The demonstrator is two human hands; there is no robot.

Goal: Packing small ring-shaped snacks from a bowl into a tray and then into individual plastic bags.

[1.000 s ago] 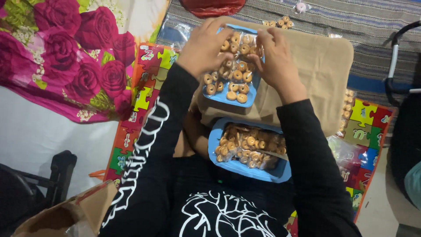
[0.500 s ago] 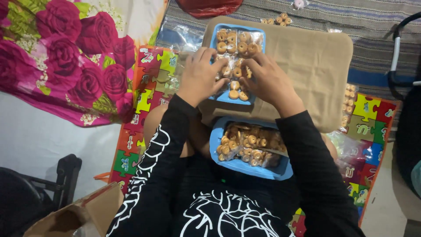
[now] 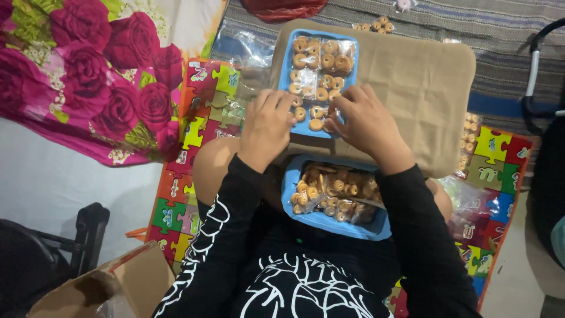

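I see the left hand [image 3: 266, 126] and right hand [image 3: 364, 121] pinching clear packets of ring biscuits [image 3: 318, 115] at the blue tray's [image 3: 284, 65] lower edge, upper centre. Grip looks closed, though fingertips are partly hidden. I advise flat, even rows and light pressure.

A home floor serves as workspace: a colourful puzzle-piece foam mat [image 3: 194, 123], a rose-printed bedsheet [image 3: 88, 70] and a striped woven rug [image 3: 471, 29] surround the seated person.

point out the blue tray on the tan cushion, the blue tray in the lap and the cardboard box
blue tray on the tan cushion [image 3: 284, 58]: head view, bare left rim
blue tray in the lap [image 3: 329, 222]: head view, near rim
brown cardboard box [image 3: 138, 280]: head view, side flap
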